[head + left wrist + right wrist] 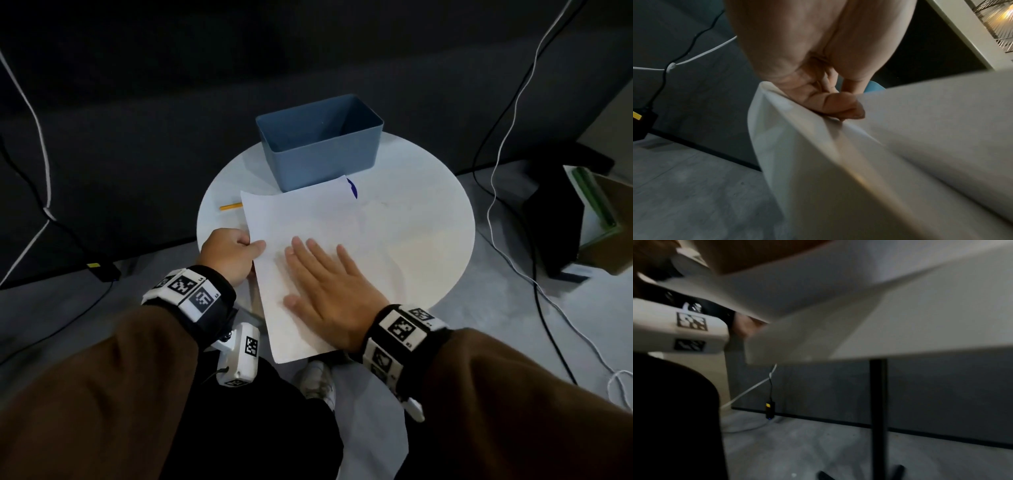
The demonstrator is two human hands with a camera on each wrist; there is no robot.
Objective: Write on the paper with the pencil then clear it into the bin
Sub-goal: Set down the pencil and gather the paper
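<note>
Paper on table, overhanging near edge, no writing visible; left hand pinches its edge, right hand flat on it; pencil unheld beside; bin empty; writing, binning apparently pending.

White paper flat on table, far corner against blue bin (open-topped); yellow pencil beside paper's left edge.

Paper flat on the round table, near edge overhanging. Bin behind it, touching the far edge. Pencil left, tucked partly under. Left hand at the left edge, right hand on top.
</note>
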